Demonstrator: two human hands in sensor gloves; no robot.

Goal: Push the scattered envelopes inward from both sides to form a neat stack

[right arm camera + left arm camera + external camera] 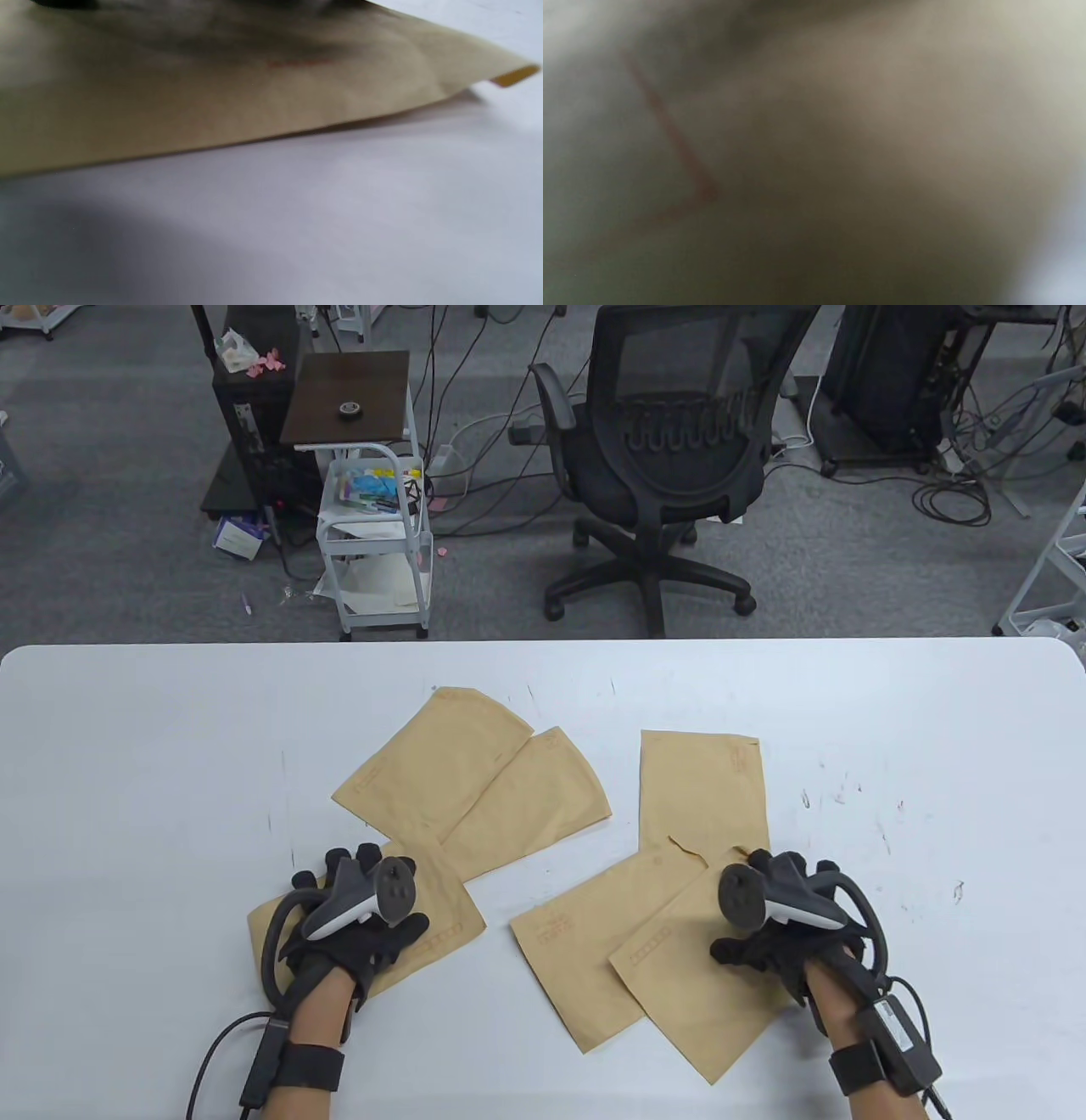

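Note:
Several tan envelopes lie scattered on the white table (127, 780). On the left, two overlap at the back (433, 768) (534, 802) and one lies in front (441, 912). My left hand (356, 920) rests flat on that front envelope, fingers spread. On the right, one envelope lies upright (700, 789), and two overlap in front of it (585, 937) (691, 993). My right hand (776, 929) rests flat on the near right envelope. The left wrist view is a close blur of tan paper (840, 148). The right wrist view shows an envelope's edge (212, 110) on the table.
A bare strip of table (496, 891) separates the two groups of envelopes. Beyond the table's far edge stand a black office chair (670, 449) and a small white cart (377, 534) on the carpet.

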